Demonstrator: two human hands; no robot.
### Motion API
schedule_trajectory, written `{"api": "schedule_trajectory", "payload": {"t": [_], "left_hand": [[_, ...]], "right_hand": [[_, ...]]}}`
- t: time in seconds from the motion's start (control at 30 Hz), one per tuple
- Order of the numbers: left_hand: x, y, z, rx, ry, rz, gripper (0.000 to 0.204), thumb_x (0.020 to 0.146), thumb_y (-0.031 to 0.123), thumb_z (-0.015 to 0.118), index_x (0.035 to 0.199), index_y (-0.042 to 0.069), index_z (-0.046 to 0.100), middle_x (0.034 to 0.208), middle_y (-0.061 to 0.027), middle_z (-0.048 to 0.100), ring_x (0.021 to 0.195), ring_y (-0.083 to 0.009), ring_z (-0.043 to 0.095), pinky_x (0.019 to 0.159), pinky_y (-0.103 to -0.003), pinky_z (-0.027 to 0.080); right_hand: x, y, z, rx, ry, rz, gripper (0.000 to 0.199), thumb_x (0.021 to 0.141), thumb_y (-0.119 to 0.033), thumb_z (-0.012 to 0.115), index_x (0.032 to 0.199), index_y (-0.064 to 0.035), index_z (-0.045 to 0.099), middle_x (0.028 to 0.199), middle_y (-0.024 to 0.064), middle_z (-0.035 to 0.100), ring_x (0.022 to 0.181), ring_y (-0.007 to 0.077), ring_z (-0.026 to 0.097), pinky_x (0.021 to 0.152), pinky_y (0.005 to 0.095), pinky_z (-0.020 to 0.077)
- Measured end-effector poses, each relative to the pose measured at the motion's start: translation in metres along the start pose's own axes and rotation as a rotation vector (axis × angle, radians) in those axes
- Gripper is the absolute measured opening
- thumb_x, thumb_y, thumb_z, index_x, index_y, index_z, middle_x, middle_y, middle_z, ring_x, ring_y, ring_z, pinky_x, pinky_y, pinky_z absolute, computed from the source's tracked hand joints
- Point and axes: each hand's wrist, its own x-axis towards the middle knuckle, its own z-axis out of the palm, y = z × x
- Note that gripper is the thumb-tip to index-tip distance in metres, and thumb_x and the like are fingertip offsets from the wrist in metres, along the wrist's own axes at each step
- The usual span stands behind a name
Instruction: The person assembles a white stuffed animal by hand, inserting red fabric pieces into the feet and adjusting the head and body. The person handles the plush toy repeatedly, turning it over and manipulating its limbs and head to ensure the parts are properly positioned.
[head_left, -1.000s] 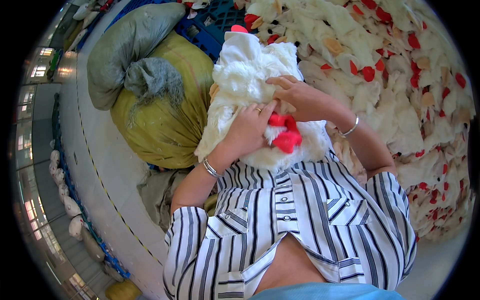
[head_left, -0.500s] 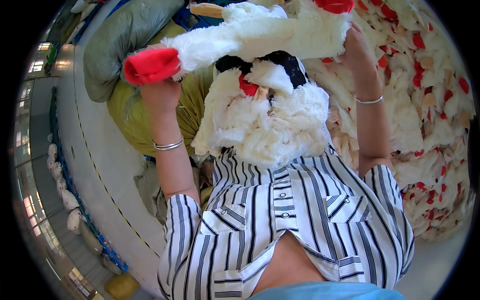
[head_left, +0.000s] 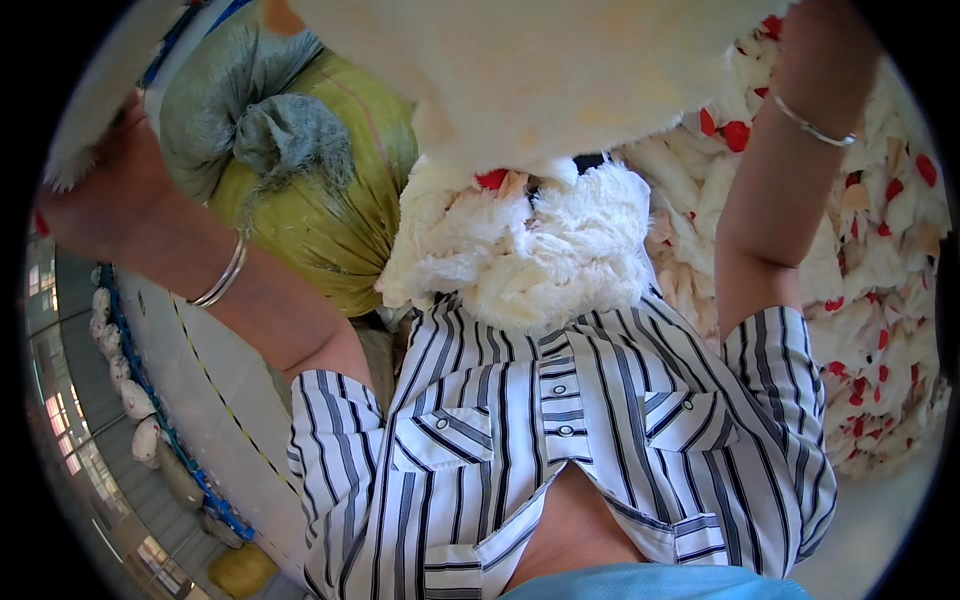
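Hanging, held in left grip (head_left: pixel 105 178), white plush (head_left: pixel 570 80) stretches rightward; right grip (head_left: pixel 832 18) unclear.

cream plush (head_left: pixel 570 80), black-striped white shirt (head_left: pixel 522 410), olive sack (head_left: pixel 325 235)

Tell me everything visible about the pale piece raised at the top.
The pale piece looks like plush cloth, cream with faint yellowish patches, its lower edge fuzzy. Its top runs out of the picture; it is raised over the white furry bundle, partly hiding it. The left hand touches white fuzz that seems part of the piece, the grip too blurred to judge.
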Motion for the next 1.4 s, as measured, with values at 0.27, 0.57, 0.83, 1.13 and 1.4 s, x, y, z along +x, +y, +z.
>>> {"api": "schedule_trajectory", "payload": {"t": [0.27, 0.57, 0.83, 1.13, 1.4], "left_hand": [[-0.057, -0.066, -0.084, 0.172, 0.121, -0.220, 0.024, 0.091, 0.011, 0.058, 0.112, 0.002, 0.061, 0.078, -0.0010, 0.060, 0.051, -0.0090, 0.039, 0.056, -0.019, 0.040], [-0.114, -0.123, -0.049, 0.402, -0.205, -0.798, 0.043, 0.098, 0.021, 0.056, 0.135, 0.002, 0.048, 0.096, -0.0046, 0.064, 0.078, -0.0069, 0.054, 0.062, -0.020, 0.042], [-0.214, -0.180, -0.005, 0.540, -0.708, -1.012, 0.046, 0.091, 0.019, 0.066, 0.130, -0.003, 0.055, 0.114, -0.0061, 0.064, 0.105, -0.0121, 0.057, 0.092, -0.028, 0.047], [-0.190, -0.172, -0.032, 0.442, -0.392, -0.870, 0.031, 0.099, 0.017, 0.054, 0.127, 0.003, 0.058, 0.117, -0.0046, 0.065, 0.104, -0.0108, 0.061, 0.086, -0.025, 0.049], [-0.175, -0.167, -0.087, 0.391, 0.025, -0.888, 0.019, 0.098, 0.017, 0.055, 0.111, 0.006, 0.063, 0.105, -0.0050, 0.069, 0.090, -0.0097, 0.063, 0.074, -0.022, 0.047]], "right_hand": [[-0.019, 0.055, -0.045, -0.026, 0.210, 0.055, 0.027, 0.101, -0.023, 0.046, 0.108, -0.0035, 0.064, 0.106, 0.0098, 0.069, 0.093, 0.0195, 0.068, 0.081, 0.0370, 0.0570], [-0.079, 0.102, -0.083, -0.530, 0.030, 0.728, 0.046, 0.095, -0.041, 0.056, 0.121, -0.0031, 0.056, 0.115, 0.0058, 0.061, 0.090, 0.0209, 0.067, 0.073, 0.0352, 0.0516], [-0.091, 0.145, -0.047, -1.528, -0.569, 0.832, 0.042, 0.088, -0.033, 0.060, 0.108, 0.0042, 0.063, 0.093, 0.0205, 0.069, 0.078, 0.0248, 0.064, 0.068, 0.0385, 0.0483], [-0.088, 0.052, -0.095, -0.738, 0.241, 0.431, 0.030, 0.092, -0.027, 0.055, 0.098, 0.0008, 0.066, 0.089, 0.0147, 0.067, 0.077, 0.0236, 0.063, 0.067, 0.0353, 0.0489], [-0.089, -0.037, -0.055, -1.160, 0.049, 0.089, 0.043, 0.087, -0.031, 0.063, 0.113, 0.0033, 0.058, 0.107, 0.0199, 0.062, 0.090, 0.0279, 0.064, 0.080, 0.0370, 0.0497]]}}
